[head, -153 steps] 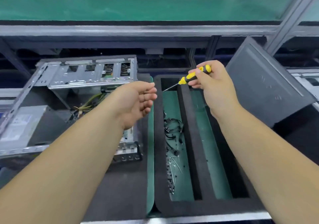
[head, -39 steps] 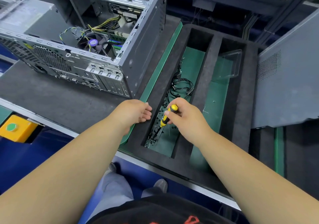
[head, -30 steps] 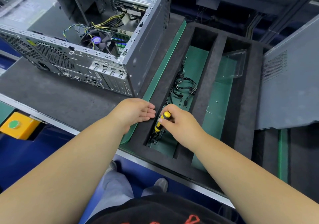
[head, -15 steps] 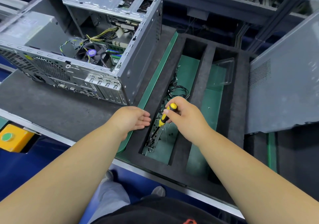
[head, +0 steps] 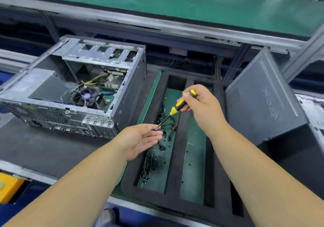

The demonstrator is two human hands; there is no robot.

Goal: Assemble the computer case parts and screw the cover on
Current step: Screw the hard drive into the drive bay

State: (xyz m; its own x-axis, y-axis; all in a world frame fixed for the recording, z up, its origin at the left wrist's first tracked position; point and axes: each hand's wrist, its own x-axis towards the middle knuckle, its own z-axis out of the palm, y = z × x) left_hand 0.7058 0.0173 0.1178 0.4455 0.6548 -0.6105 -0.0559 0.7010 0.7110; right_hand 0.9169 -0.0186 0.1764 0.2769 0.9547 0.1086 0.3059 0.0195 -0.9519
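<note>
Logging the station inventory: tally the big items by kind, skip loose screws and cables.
Open computer case: 1
Side cover panel: 1
Screwdriver: 1
Foam parts tray: 1
Yellow button box: 1
Total: 5

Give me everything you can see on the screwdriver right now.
The screwdriver is small, with a yellow and black handle that looks like plastic or rubber and a thin metal shaft. The right hand grips the handle, thumb near the yellow cap. It tilts down and to the left, above the left compartment of the black foam tray. Its tip meets the fingertips of the left hand, which is held palm up; something small and dark sits at the tip, too small to identify.
</note>
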